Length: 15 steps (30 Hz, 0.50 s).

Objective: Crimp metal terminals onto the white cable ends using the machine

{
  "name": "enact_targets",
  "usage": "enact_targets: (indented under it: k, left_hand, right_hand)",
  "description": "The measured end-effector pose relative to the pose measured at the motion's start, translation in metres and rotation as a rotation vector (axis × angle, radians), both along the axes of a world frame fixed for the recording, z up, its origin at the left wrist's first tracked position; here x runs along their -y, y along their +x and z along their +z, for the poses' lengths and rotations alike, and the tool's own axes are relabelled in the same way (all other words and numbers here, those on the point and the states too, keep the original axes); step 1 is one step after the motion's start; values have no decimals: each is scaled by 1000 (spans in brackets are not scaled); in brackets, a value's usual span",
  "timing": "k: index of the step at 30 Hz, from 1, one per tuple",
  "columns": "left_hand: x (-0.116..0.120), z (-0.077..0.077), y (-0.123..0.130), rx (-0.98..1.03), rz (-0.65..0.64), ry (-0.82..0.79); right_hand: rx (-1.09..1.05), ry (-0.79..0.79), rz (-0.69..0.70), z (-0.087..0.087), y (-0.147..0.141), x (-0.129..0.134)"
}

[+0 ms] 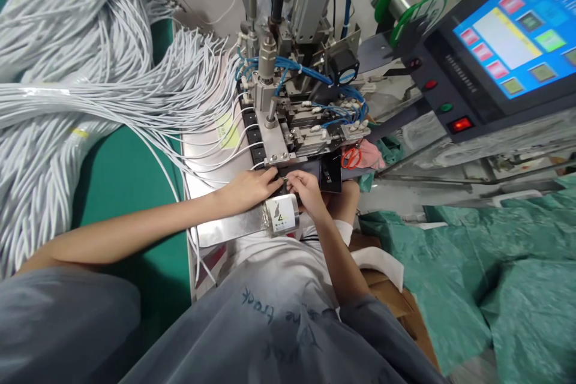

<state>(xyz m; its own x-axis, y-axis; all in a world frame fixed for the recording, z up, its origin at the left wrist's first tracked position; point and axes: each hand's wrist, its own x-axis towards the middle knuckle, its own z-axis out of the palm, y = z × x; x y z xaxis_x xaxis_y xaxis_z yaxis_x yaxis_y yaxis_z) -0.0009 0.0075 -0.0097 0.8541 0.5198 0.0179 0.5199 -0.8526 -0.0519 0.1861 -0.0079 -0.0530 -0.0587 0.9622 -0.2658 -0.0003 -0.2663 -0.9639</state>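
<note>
Head view: hands [247,191] close together at edge of machine [275,145] (cables [112,96] leftward)

A grey shirt [202,342] is worn, shaded lighter toward the lap. Its front is marked with dark, handwriting-like lettering [267,307], partly blurred. The sleeves [67,312] are cut short and loose, and the forearms [148,223] are left bare. White shorts [344,231] are worn below.

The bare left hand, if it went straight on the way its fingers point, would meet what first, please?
The left hand would most likely meet the bare right hand, which is just ahead of its fingertips; the exact depth between them is hard to judge.
</note>
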Motion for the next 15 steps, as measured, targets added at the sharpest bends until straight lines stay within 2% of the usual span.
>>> enact_targets:
  k: [5,10,15]
  left_hand:
    - [2,2,0,-6,4,-18]
    - [4,6,1,16,24,-25]
    - [4,19,-1,14,25,-83]
  right_hand:
    - [32,8,-12,1,-2,-4]
    - [-35,-84,58,4,-1,-7]
    - [-46,-75,119,0,-1,-6]
